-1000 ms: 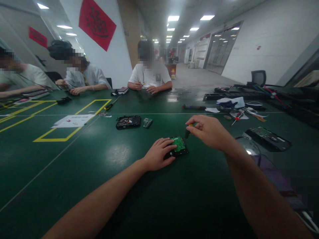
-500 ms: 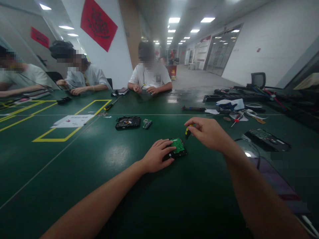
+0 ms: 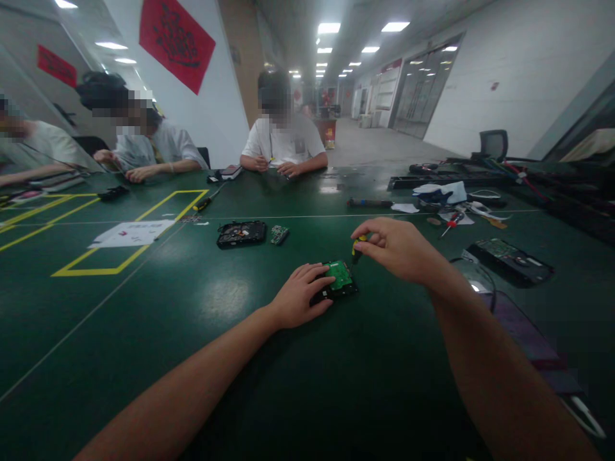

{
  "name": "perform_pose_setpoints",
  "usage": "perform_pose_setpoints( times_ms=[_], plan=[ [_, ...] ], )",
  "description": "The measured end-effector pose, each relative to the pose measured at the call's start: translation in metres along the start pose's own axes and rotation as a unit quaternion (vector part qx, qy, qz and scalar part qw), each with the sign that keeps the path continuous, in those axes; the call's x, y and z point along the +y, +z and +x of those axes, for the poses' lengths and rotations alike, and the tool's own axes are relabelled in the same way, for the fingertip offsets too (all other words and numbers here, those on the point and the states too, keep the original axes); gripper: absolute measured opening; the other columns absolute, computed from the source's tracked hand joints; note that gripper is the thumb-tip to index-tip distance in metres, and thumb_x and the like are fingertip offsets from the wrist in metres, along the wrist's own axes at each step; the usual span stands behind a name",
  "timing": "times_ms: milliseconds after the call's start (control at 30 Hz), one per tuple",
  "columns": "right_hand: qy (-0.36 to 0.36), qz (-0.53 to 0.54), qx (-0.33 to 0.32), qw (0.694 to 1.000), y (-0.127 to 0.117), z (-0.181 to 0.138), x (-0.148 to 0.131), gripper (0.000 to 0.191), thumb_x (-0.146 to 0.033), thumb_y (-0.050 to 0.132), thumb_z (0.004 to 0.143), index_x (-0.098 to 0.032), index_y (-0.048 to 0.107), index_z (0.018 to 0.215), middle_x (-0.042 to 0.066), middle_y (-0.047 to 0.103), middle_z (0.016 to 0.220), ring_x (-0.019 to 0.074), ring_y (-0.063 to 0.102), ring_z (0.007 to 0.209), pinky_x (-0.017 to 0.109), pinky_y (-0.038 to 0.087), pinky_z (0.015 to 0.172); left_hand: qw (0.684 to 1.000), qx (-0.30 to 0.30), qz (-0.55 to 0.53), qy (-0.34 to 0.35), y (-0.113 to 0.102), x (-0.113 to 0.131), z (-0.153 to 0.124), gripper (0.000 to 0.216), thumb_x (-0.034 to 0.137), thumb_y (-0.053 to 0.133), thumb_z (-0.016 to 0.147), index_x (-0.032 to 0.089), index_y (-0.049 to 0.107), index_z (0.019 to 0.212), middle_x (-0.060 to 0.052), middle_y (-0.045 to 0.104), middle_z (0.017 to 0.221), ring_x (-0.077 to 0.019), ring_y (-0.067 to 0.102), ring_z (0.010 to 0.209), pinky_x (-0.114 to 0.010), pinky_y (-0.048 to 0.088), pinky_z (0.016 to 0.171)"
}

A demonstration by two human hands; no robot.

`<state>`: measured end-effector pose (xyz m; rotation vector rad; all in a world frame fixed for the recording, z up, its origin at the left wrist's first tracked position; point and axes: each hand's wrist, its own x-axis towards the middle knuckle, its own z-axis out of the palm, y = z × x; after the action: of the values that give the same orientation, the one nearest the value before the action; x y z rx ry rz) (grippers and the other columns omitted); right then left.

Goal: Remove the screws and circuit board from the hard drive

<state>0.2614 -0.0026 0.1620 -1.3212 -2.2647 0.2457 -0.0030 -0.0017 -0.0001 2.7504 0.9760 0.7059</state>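
A small hard drive with a green circuit board on top lies on the green table in front of me. My left hand rests on its left side, fingers spread flat over the drive, pressing it down. My right hand hovers just right of and above the drive, fingers pinched round a small yellow-and-black screwdriver held upright, its tip down at the drive's far right corner.
Farther off lie an opened hard drive and a loose green board. A printed sheet sits by a yellow-taped rectangle. Tools, cloths and another drive crowd the right. Three people sit at the far side.
My right hand has shifted slightly left and down with the screwdriver, closer to the drive's corner. My left hand has stayed on the drive. The view has drifted a little.
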Motion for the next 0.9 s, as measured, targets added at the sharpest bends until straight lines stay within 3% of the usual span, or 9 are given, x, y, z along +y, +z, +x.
perform_pose_setpoints(
  times_ms=[267,467,600,800,900],
  plan=[
    [0.014,-0.058,0.036,0.998,0.0023,0.0002,-0.0060,0.020,-0.038,0.067,0.092,-0.021,0.077,0.092,0.008,0.077,0.090,0.0237,0.069,0.079,0.037,0.046,0.073,1.000,-0.002,0.000,0.000,-0.0004,0.0003,0.0005,0.056,0.043,0.067,0.096,0.027,0.054,0.148,-0.011,0.051,0.156,-0.0342,0.043,0.149,-0.061,0.034,0.123],
    [-0.022,-0.057,-0.010,0.998,-0.0021,-0.0019,-0.0092,0.022,-0.031,0.060,0.096,-0.022,0.079,0.102,0.006,0.079,0.098,0.0222,0.070,0.081,0.036,0.047,0.076,1.000,-0.007,-0.001,0.001,-0.0012,0.0003,0.0004,0.057,0.045,0.066,0.097,0.028,0.053,0.149,-0.012,0.050,0.157,-0.0341,0.044,0.149,-0.061,0.034,0.124],
    [0.013,-0.041,-0.002,0.999,-0.0013,-0.0002,-0.0073,0.029,-0.036,0.053,0.100,-0.022,0.078,0.094,0.005,0.078,0.085,0.0220,0.070,0.077,0.035,0.046,0.072,1.000,-0.007,0.000,-0.002,-0.0007,0.0000,0.0004,0.056,0.044,0.067,0.096,0.027,0.054,0.148,-0.012,0.050,0.157,-0.0341,0.043,0.150,-0.061,0.033,0.124],
    [0.008,-0.026,-0.005,1.000,0.0016,0.0017,-0.0045,0.025,-0.024,0.057,0.095,-0.019,0.074,0.112,0.005,0.077,0.087,0.0200,0.069,0.074,0.033,0.045,0.070,1.000,-0.001,0.002,0.005,0.0011,-0.0011,-0.0001,0.055,0.043,0.066,0.097,0.026,0.054,0.148,-0.012,0.051,0.157,-0.0337,0.043,0.149,-0.060,0.033,0.124],
    [0.011,-0.039,-0.007,0.999,0.0002,0.0006,-0.0039,0.018,-0.025,0.060,0.094,-0.018,0.073,0.106,0.004,0.075,0.080,0.0199,0.067,0.070,0.033,0.043,0.069,1.000,-0.001,0.003,0.004,0.0019,-0.0019,-0.0007,0.056,0.042,0.067,0.096,0.027,0.054,0.148,-0.011,0.051,0.157,-0.0336,0.044,0.149,-0.059,0.034,0.123]
  ],
)
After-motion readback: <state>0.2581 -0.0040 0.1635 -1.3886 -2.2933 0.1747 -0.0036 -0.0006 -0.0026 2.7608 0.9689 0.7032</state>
